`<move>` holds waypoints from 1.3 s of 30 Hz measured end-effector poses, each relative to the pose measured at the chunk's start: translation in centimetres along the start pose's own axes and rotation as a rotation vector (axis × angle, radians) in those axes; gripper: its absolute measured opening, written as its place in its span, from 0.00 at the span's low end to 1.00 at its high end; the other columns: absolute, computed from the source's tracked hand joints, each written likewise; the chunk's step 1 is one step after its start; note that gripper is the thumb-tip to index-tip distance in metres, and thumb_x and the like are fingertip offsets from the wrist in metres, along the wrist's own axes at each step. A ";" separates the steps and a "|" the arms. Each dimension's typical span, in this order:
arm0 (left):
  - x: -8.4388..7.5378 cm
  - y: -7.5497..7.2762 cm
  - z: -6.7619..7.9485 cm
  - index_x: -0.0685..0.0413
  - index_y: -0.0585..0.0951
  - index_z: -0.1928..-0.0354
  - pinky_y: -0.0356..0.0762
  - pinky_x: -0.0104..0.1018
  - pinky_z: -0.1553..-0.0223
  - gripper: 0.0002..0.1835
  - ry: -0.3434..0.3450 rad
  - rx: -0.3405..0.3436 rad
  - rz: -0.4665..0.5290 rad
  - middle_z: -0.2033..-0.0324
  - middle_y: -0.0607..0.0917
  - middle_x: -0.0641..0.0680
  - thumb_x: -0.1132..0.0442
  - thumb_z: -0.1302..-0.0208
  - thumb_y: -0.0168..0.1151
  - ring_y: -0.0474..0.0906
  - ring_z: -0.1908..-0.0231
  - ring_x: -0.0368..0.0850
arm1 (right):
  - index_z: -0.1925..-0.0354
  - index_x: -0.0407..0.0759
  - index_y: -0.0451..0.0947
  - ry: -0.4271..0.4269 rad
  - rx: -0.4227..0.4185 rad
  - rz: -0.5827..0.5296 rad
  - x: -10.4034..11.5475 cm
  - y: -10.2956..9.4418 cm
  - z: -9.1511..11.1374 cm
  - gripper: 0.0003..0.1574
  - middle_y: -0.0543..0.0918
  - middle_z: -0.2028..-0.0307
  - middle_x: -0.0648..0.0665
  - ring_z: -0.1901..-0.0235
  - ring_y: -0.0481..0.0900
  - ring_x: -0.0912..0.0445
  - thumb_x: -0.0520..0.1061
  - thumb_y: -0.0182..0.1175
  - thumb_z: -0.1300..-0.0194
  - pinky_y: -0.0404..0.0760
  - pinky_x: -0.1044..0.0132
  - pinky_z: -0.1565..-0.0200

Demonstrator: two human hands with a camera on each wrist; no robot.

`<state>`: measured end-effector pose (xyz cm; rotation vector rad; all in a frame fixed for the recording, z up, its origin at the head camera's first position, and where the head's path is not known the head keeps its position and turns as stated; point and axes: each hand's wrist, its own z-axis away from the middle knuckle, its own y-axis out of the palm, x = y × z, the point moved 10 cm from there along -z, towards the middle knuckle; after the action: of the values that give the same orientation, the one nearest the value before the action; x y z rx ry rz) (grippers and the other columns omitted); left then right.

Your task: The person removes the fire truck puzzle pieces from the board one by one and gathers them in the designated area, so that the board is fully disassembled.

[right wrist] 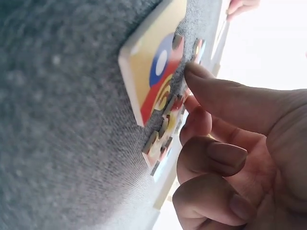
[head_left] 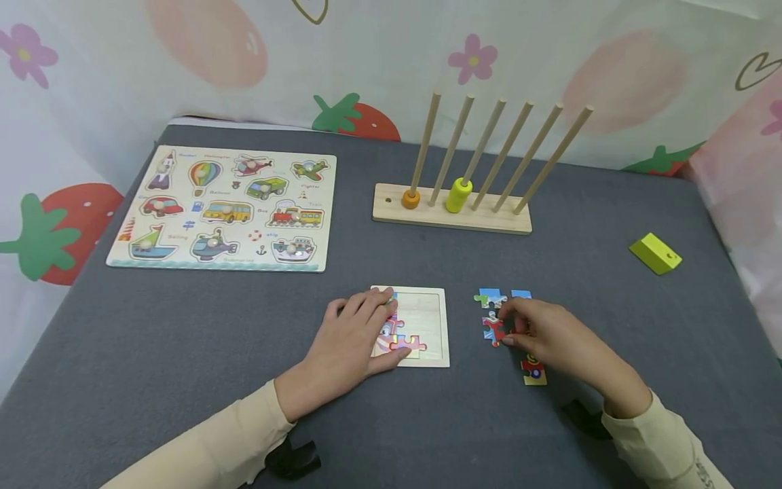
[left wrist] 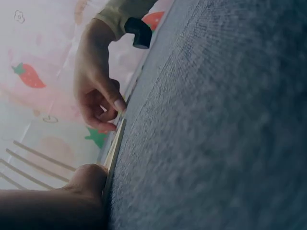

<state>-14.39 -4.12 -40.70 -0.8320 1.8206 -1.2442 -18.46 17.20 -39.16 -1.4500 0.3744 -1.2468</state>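
The grey-covered counter stretches out to the left of the left fingers, and its far edge, beyond both hands' fingers, meets a printed curtain. Ahead and to the right of the right fingers, a yellow block lies toward the counter's right edge. The left hand lies palm down over the left part of a puzzle tray, fingers extended and thumb spread, resting without a grip. The right hand is curled, thumb and forefinger nearly together at some loose puzzle pieces; whether they pinch one, I cannot tell. Beside the left thumb, the tray holds pink pieces, pale wood showing right of them. Beyond the fingers, a peg stand carries orange and yellow-green beads.
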 end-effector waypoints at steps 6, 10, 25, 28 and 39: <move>0.5 0.3 -0.1 0.50 0.72 0.35 0.64 0.51 0.45 0.37 0.030 0.089 0.059 0.33 0.68 0.51 0.34 0.38 0.54 0.64 0.36 0.48 | 0.55 0.44 0.76 -0.012 -0.031 0.003 1.3 -0.5 0.0 0.16 0.70 0.78 0.55 0.82 0.65 0.65 0.41 0.67 0.41 0.68 0.69 0.76; 1.1 0.4 0.0 0.49 0.69 0.33 0.61 0.51 0.45 0.37 0.069 0.138 0.138 0.33 0.67 0.50 0.36 0.38 0.56 0.62 0.35 0.47 | 0.54 0.45 0.77 -0.075 -0.031 0.018 4.1 0.0 -0.3 0.16 0.70 0.76 0.57 0.79 0.66 0.66 0.44 0.67 0.40 0.69 0.70 0.74; 2.5 -0.1 -0.2 0.40 0.68 0.33 0.57 0.50 0.45 0.32 0.173 0.243 0.383 0.31 0.63 0.45 0.41 0.37 0.60 0.57 0.33 0.43 | 0.56 0.45 0.76 -0.220 -0.016 0.118 10.7 4.6 -2.8 0.15 0.75 0.65 0.52 0.72 0.74 0.63 0.48 0.67 0.39 0.75 0.70 0.69; 2.7 0.0 -0.4 0.38 0.70 0.34 0.57 0.49 0.45 0.32 0.173 0.246 0.407 0.31 0.63 0.44 0.40 0.39 0.61 0.57 0.34 0.43 | 0.57 0.45 0.76 -0.198 -0.039 0.122 10.7 4.5 -2.9 0.15 0.75 0.63 0.51 0.70 0.76 0.62 0.46 0.67 0.40 0.77 0.69 0.67; 3.0 -0.1 -0.4 0.36 0.71 0.35 0.58 0.52 0.45 0.33 0.147 0.232 0.403 0.30 0.61 0.51 0.39 0.42 0.64 0.55 0.32 0.48 | 0.59 0.44 0.77 -0.209 -0.035 0.092 11.1 4.7 -3.4 0.13 0.75 0.65 0.50 0.71 0.74 0.62 0.45 0.68 0.41 0.75 0.70 0.68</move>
<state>-16.22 -6.50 -41.20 -0.2334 1.8004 -1.2412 -15.07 5.17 -38.56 -1.5589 0.3187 -1.0095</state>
